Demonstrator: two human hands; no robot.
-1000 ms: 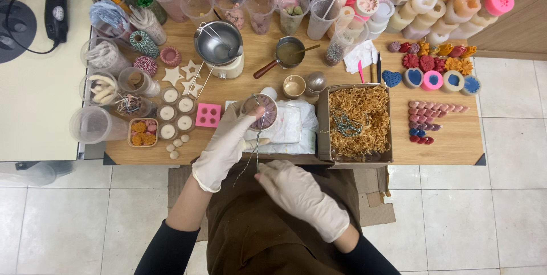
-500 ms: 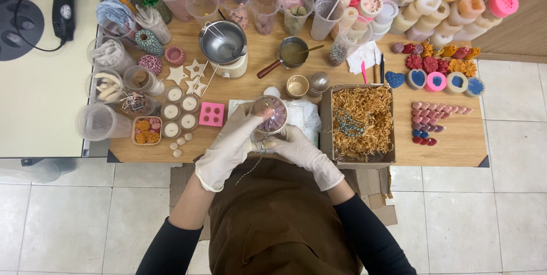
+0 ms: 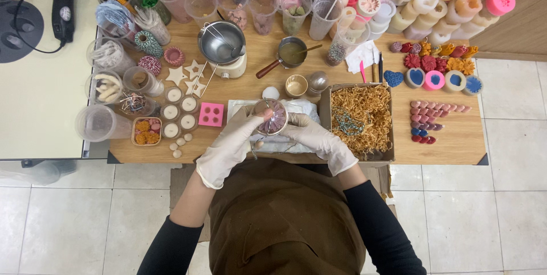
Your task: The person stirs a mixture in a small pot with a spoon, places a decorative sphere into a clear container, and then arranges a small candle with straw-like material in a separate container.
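Note:
A small round glass jar (image 3: 272, 117) with pinkish-purple contents is held above the white cloth (image 3: 296, 107) at the front of the wooden table (image 3: 456, 141). My left hand (image 3: 231, 145), in a white glove, grips the jar from the left, thumb on its rim. On the jar's right side rests my right hand (image 3: 319, 140), also gloved, fingers against the glass. Thin twine (image 3: 256, 147) hangs under the jar between both hands.
A cardboard box (image 3: 360, 117) of straw-like shred with a twine bundle sits right of the hands. A pink square mould (image 3: 211, 114), small white candles (image 3: 179, 111), a metal pot (image 3: 221, 42), a small saucepan (image 3: 290, 53) and several plastic cups surround them. Coloured wax shapes (image 3: 432, 63) lie right.
My right hand has come up from my lap to the jar's right side. The long dangling twine has been drawn up close under the jar. The left hand stays on the jar.

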